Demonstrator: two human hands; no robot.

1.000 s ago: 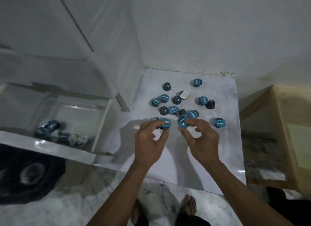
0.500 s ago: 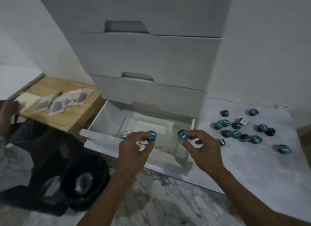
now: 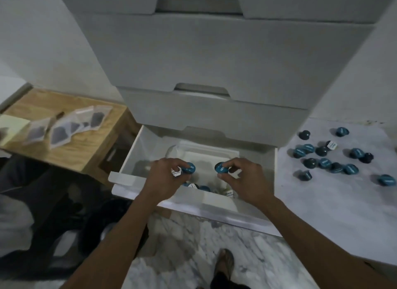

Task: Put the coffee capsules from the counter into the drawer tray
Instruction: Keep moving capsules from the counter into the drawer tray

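Observation:
My left hand (image 3: 166, 177) grips a blue-topped coffee capsule (image 3: 190, 168) and a second, white-labelled one (image 3: 176, 173), both held over the open bottom drawer (image 3: 193, 199). My right hand (image 3: 242, 179) pinches another blue capsule (image 3: 220, 167) above the same drawer. Inside the drawer sits a clear tray (image 3: 206, 153); a few capsules (image 3: 203, 187) lie at its near end, partly hidden by my hands. Several more capsules (image 3: 326, 159) are scattered on the white counter (image 3: 335, 213) to the right.
Closed white drawers (image 3: 214, 63) stack above the open one. A low wooden table (image 3: 71, 146) at left carries tea-bag sachets (image 3: 64, 127) and a yellow note (image 3: 10, 125). Another person sits at far left. A marble floor (image 3: 193, 245) and my sandalled foot (image 3: 225, 265) lie below.
Both hands picked capsules off the counter and carried them left. They now hover over the open drawer, further in than half a second ago.

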